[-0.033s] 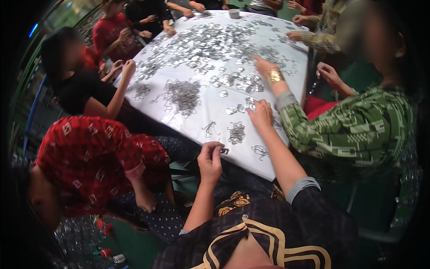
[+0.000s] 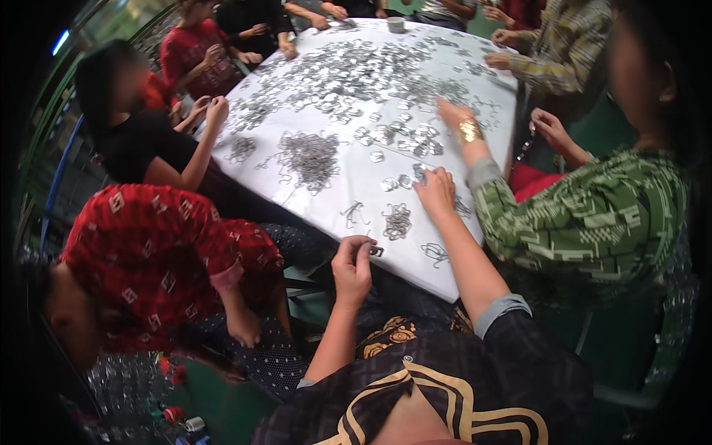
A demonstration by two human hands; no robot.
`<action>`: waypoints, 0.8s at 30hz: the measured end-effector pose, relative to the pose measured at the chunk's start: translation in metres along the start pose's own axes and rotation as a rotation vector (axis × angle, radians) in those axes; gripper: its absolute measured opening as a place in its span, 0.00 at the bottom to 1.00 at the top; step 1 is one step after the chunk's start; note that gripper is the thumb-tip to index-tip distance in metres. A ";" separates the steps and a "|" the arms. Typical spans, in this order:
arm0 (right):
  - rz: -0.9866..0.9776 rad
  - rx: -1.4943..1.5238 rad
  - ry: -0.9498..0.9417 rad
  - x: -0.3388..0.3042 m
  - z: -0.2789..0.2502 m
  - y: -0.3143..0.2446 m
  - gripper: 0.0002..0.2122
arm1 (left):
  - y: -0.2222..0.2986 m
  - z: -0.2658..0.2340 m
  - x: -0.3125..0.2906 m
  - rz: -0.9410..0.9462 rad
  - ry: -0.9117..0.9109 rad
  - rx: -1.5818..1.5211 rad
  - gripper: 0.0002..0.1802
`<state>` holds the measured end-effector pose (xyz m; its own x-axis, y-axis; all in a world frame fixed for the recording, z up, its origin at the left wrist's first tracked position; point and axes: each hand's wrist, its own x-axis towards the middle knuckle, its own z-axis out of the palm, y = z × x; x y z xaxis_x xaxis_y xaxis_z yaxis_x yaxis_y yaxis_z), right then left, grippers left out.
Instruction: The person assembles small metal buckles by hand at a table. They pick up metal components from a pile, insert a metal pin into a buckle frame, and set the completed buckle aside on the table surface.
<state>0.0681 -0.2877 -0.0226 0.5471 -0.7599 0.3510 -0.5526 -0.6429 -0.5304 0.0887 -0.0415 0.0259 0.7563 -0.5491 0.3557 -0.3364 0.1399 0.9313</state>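
My left hand (image 2: 352, 273) is raised at the near edge of the table, its thumb and fingertips pinched on a small dark metal clip-like piece (image 2: 377, 251). Farther right, my right hand (image 2: 437, 190) reaches over the white tabletop with its fingertips closed at a shiny silver metal piece (image 2: 419, 173). Two similar flat silver pieces (image 2: 397, 182) lie just left of those fingers. Between my hands is a small pile of bent wire hooks (image 2: 397, 221). A few loose hooks (image 2: 354, 214) lie to its left, and others (image 2: 435, 254) near my right forearm.
The white table (image 2: 297, 204) carries a large spread of silver pieces (image 2: 341, 74) and a bigger wire-hook pile (image 2: 309, 159). A round tub (image 2: 396, 25) stands at the far edge. Co-workers line both sides; a green-patterned sleeve (image 2: 556, 208) reaches in close on my right.
The whole view has shifted slightly, so the table appears a little lower and farther right. Both of my hands keep nearly the same places and grips.
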 end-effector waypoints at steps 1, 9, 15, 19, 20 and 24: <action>-0.007 -0.010 -0.046 0.001 -0.001 -0.002 0.14 | -0.004 -0.002 -0.002 -0.005 0.003 0.025 0.03; -0.153 -0.022 0.208 0.010 -0.012 0.001 0.05 | -0.010 0.000 0.003 0.012 0.057 0.039 0.03; 0.127 1.278 -0.237 -0.025 -0.044 -0.039 0.07 | -0.011 0.010 0.005 0.028 0.019 0.037 0.03; 0.151 1.492 -0.388 -0.051 -0.082 -0.071 0.09 | -0.008 0.014 0.007 0.039 0.037 0.060 0.02; 0.159 1.490 -0.412 -0.054 -0.087 -0.075 0.09 | -0.005 0.012 0.007 0.029 -0.008 0.079 0.02; 0.100 1.418 -0.387 -0.065 -0.085 -0.078 0.09 | 0.014 0.011 0.009 0.085 0.039 0.109 0.02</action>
<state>0.0228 -0.1963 0.0615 0.8010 -0.5752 0.1661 0.3423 0.2124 -0.9152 0.0847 -0.0537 0.0414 0.7429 -0.5065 0.4377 -0.4576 0.0929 0.8843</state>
